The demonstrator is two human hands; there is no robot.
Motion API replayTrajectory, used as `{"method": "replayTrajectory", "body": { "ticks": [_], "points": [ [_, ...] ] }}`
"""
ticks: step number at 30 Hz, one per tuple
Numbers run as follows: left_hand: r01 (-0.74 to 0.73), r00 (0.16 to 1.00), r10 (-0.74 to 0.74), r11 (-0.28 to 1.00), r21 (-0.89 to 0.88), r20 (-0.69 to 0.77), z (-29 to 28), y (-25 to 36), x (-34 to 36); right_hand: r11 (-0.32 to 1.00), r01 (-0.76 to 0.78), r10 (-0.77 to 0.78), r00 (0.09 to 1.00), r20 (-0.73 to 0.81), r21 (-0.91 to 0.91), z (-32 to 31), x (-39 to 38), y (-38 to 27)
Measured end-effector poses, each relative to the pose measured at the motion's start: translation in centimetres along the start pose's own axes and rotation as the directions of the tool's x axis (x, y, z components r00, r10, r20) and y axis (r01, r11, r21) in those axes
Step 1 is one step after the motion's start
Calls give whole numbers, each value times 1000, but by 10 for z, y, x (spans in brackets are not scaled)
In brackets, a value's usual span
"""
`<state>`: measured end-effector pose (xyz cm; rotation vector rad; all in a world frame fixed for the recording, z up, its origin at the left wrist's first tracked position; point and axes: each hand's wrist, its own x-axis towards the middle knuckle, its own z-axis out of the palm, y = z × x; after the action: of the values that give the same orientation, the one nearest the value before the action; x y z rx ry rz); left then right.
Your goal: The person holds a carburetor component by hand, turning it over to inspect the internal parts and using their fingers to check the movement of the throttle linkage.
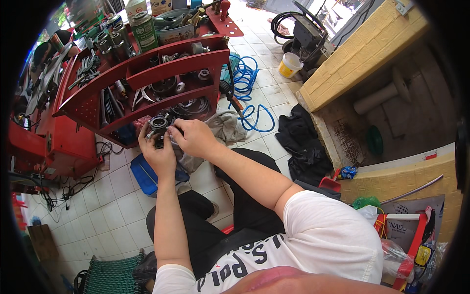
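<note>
My left hand holds up a small dark grey carburetor-like metal part with a round, ringed mouth. Its fingers curl round the part from the left and below. At the part's right side, my right hand has thumb and fingers pinched together. Whatever lies between those fingertips is too small and hidden to make out. Both hands are in front of the lower shelf of a red tool cart, above a blue plastic container on the floor.
Sockets, wrenches and cans crowd the cart, with a green can on top. Right of it lie a coiled blue hose, a grey cloth and black cloth. A white bucket stands farther back. A green woven seat is at lower left.
</note>
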<state>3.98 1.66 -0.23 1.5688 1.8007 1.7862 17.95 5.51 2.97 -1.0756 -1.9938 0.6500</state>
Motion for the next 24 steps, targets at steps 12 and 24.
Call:
{"method": "replayTrajectory", "body": {
  "ticks": [12,24],
  "points": [
    [41,999,-41,999,-23,6,-1,3,0,999,-30,30,999,-30,27,3,0,1],
    [35,999,-35,999,-34,5,-3,4,0,998,-4,8,998,-58,65,1,0,-5]
  ]
}}
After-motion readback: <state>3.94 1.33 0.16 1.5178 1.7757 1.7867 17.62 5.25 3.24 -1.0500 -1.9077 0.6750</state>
